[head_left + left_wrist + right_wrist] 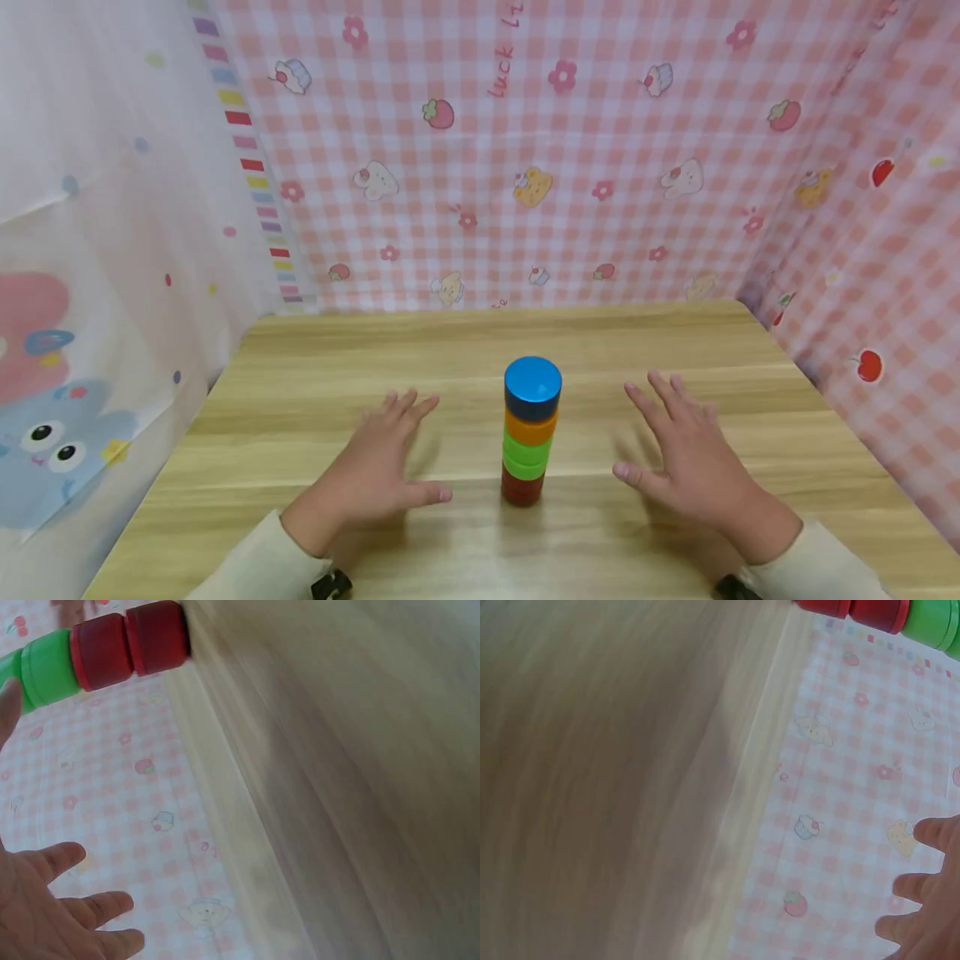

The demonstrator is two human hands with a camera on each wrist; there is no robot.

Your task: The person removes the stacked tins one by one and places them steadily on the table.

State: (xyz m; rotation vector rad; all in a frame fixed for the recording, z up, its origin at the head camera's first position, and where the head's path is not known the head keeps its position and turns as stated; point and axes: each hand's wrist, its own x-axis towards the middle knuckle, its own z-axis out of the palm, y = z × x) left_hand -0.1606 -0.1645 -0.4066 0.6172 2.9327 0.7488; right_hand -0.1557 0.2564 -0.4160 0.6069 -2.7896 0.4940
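Note:
A tower of stacked round pieces stands upright on the wooden table: dark red point(522, 490) at the bottom, then green point(527, 457), orange point(531, 428) and a shiny blue top point(533, 385). My left hand point(381, 467) is held to its left with fingers spread, apart from the tower. To its right, my right hand point(686, 467) is likewise spread and touches nothing. Seen from the left wrist, the lowest part shows two red pieces point(131, 645) below the green point(49, 667). The right wrist view cuts off the tower's upper part.
The wooden table point(360, 350) reaches back to a pink checked curtain point(495, 150). Another checked cloth point(885, 275) hangs along the right side, and a white printed cloth point(112, 225) along the left. Dark straps point(332, 583) sit at the wrists.

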